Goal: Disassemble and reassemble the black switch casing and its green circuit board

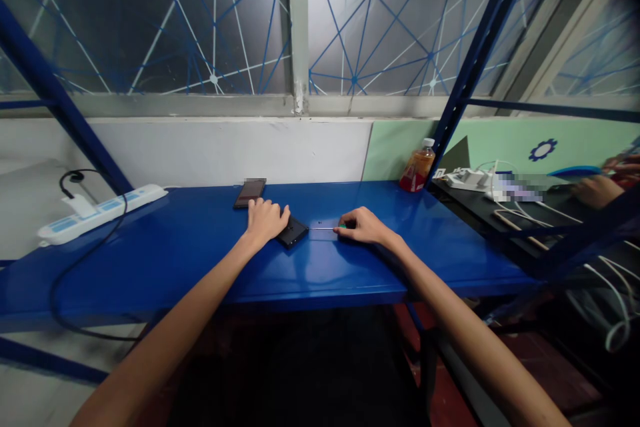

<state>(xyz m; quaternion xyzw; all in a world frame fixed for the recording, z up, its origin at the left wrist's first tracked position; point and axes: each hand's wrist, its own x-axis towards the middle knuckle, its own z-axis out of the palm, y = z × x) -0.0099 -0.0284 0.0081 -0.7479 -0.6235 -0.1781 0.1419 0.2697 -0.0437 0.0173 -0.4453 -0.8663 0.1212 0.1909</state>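
A flat black rectangular device (pixel 294 233) lies on the blue table, turned at an angle. My left hand (pixel 267 219) is closed over its left part, fingers bent and thumb along the top, hiding that end. In my right hand (pixel 366 225), thumb and fingers pinch the green handle of a screwdriver (pixel 323 229). Its thin metal shaft points left and reaches the device's right edge; whether the tip touches cannot be made out. Tiny dark bits (pixel 320 222), too small to name, lie just beyond the shaft. Behind my left hand rests a dark phone (pixel 250 193).
On the left, a white power strip (pixel 105 212) carries a plug and a black cable. A bottle of reddish drink (pixel 418 167) stands at the back right. Beyond a blue post, another person's hands (pixel 597 190) are over a black table with white cables (pixel 525 230).
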